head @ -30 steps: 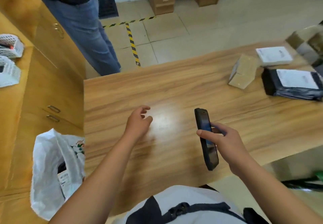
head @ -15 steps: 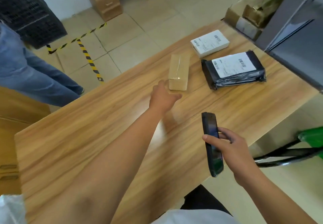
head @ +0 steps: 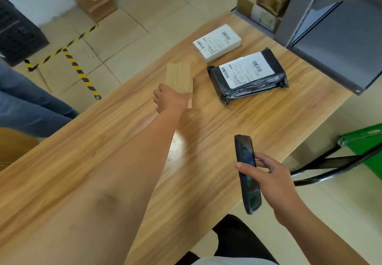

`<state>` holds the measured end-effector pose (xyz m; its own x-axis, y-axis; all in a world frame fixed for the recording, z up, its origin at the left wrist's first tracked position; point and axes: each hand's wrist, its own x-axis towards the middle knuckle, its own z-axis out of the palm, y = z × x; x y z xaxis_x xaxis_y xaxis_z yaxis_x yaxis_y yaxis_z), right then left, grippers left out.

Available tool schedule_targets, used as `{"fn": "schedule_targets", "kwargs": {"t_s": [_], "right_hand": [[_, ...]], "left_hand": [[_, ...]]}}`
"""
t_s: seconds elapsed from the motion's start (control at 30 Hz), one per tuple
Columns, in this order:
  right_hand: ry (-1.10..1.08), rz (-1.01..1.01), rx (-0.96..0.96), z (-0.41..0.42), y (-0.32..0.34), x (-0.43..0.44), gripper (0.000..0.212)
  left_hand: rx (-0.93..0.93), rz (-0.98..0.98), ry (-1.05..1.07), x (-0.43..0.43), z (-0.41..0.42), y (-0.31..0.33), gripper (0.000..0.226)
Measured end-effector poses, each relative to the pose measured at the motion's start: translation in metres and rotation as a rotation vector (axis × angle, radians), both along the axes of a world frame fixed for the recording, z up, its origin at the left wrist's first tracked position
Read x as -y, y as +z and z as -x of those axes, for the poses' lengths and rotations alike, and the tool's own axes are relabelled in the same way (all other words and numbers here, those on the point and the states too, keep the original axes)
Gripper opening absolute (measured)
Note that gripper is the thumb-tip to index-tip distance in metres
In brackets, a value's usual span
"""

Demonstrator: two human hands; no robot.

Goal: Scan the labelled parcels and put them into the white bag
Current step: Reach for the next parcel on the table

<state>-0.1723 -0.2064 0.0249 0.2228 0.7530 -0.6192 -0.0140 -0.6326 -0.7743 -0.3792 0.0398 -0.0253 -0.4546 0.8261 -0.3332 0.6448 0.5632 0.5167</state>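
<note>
My left hand (head: 170, 100) reaches across the wooden table (head: 124, 140) and grips the near end of a small brown cardboard parcel (head: 178, 76), which shows no label on its top. Right of it lies a black poly-bag parcel (head: 248, 76) with a white barcode label. Behind that sits a white labelled box (head: 217, 43). My right hand (head: 270, 178) holds a black handheld scanner (head: 247, 173) upright over the table's near edge. The white bag is out of view.
A grey metal cabinet (head: 339, 27) stands at the table's far right, with cardboard boxes (head: 262, 2) behind it. A green chair (head: 363, 147) is at the right. A person's jeans-clad leg (head: 24, 103) stands at the left, near yellow-black floor tape (head: 80, 72).
My left hand has reached forward from mid-table and closed on the brown parcel. The view swung right, so the white bag at the left dropped out of sight. The scanner hand stays put.
</note>
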Motion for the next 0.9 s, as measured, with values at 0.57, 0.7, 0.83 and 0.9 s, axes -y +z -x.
{"fn": "schedule_targets", "kwargs": {"t_s": [0.57, 0.7, 0.83, 0.9], "right_hand": [[0.418, -0.092, -0.020, 0.081, 0.000, -0.040, 0.070], [0.578, -0.114, -0.046, 0.111, 0.000, -0.038, 0.052], [0.711, -0.134, -0.043, 0.134, 0.001, -0.033, 0.045], [0.757, -0.135, -0.044, 0.142, 0.000, -0.029, 0.047]], "left_hand": [[-0.622, -0.346, -0.287, 0.301, 0.130, 0.004, 0.081], [-0.632, -0.358, -0.223, 0.354, 0.144, -0.003, 0.089], [-0.578, -0.301, -0.176, 0.393, 0.153, -0.004, 0.098], [-0.534, -0.295, -0.141, 0.408, 0.158, -0.004, 0.099]]}}
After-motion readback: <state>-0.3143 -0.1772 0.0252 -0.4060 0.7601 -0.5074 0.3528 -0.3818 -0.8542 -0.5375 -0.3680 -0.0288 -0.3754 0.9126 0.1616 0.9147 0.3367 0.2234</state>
